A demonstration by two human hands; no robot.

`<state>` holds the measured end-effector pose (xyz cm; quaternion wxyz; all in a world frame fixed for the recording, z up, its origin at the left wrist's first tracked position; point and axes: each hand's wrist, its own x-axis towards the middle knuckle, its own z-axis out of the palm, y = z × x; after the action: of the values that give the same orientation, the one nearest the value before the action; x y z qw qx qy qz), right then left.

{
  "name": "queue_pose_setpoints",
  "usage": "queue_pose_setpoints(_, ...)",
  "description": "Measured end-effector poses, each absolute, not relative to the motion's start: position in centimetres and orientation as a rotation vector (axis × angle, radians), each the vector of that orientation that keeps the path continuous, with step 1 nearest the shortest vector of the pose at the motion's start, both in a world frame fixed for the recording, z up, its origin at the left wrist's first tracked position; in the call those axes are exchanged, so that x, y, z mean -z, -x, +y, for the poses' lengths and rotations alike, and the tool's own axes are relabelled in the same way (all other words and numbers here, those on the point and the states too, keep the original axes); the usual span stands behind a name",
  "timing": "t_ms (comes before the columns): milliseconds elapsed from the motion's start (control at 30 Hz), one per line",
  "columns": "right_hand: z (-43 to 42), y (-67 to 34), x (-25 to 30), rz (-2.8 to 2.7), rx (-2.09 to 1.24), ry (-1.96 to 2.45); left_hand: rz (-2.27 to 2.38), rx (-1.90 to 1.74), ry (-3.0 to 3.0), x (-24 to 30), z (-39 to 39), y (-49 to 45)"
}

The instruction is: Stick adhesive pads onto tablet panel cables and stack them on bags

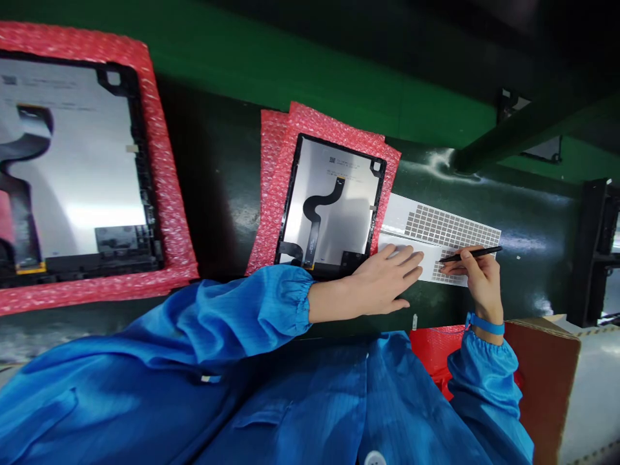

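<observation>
My left hand (387, 279) lies flat with its fingers spread over the near sheet of small grey stickers (409, 248), beside the lower right corner of a display panel. My right hand (482, 278) pinches black tweezers (477, 253), their tip at the stickers of that sheet. Partly under or against it lies a second sticker sheet (450, 226), farther back. The display panel (334, 200) shows its silver back, a black frame and a curved black flex cable (314, 213). Under it are pink bubble-wrap sheets (274, 148).
Another display panel (87, 174) lies on pink bubble wrap (169, 213) at the left. A dark post (513, 139) rises behind the sticker sheets. At right are a black rack (591, 252) and a cardboard box (542, 381). Red plastic (436, 352) shows below the table edge.
</observation>
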<state>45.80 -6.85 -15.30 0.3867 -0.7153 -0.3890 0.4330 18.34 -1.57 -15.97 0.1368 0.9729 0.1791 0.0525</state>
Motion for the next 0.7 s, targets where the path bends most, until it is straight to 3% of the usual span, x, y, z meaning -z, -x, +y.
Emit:
queue_pose_setpoints(400,-5.9,-46.5,15.3,-0.864,-1.158,1.613,0.492,-0.194,-2.808,16.2,-1.6,-18.5)
queue_pose_setpoints(567,-2.3,-41.5,13.7,-0.910,-1.129,1.525,0.613,-0.314,-2.776,13.7,-1.6,-15.8)
queue_pose_setpoints(700,1.6,-34.8,13.3,-0.978,-1.190,1.435,0.925,-0.213,-2.783,12.8,0.0,-11.2)
